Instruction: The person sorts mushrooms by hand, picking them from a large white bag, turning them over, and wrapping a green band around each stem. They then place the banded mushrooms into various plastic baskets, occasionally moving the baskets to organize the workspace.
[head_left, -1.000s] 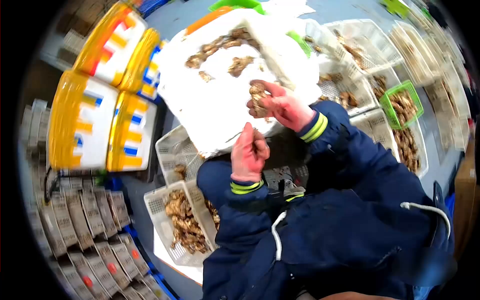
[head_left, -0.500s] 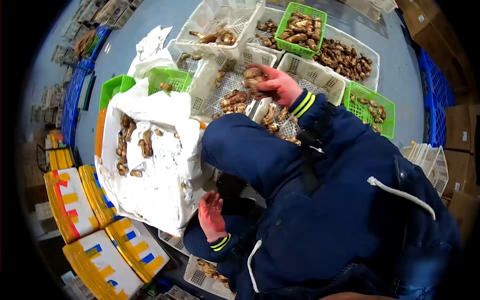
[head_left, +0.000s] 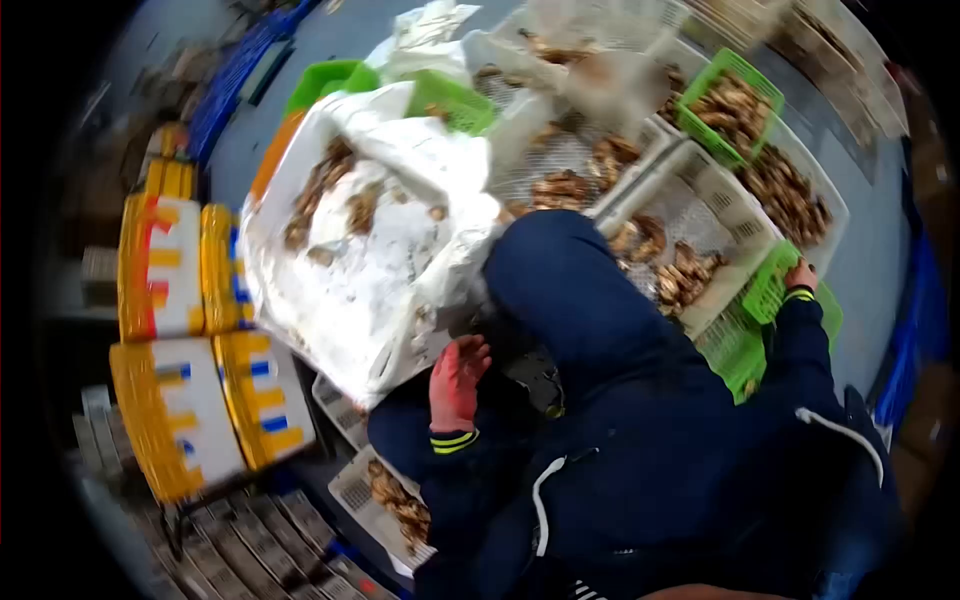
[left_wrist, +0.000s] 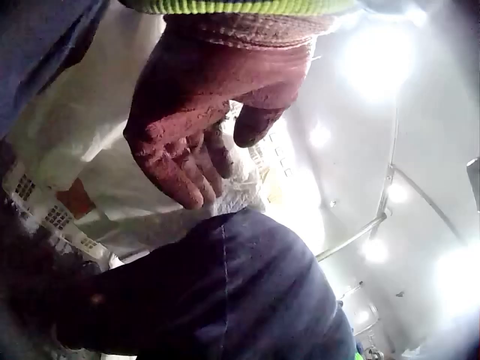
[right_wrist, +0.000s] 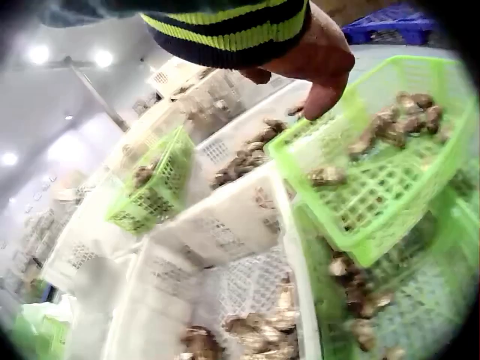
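At the far right my right hand (head_left: 801,275) grips the rim of a green basket (head_left: 768,286). In the right wrist view the hand (right_wrist: 322,64) has its fingers over that rim; the basket (right_wrist: 390,217) holds several brown mushroom-like pieces (right_wrist: 409,120) and sits tilted above a lower green basket (right_wrist: 420,300), also with pieces in it. My left hand (head_left: 457,385), empty with loosely bent fingers, hovers beside the white-lined box (head_left: 365,340). The left wrist view shows this hand (left_wrist: 214,105) above a dark-trousered knee (left_wrist: 255,277).
White crates (head_left: 735,210) with brown pieces stand between my knee and the right hand, with a small green basket (head_left: 722,128) behind them. Taped foam boxes (head_left: 175,400) are stacked at the left. Another crate (head_left: 358,490) is low beside my left leg.
My right hand has moved right and down from above the crates to the green basket; the brown piece it held is out of it. One green basket is now lifted or tilted above another.
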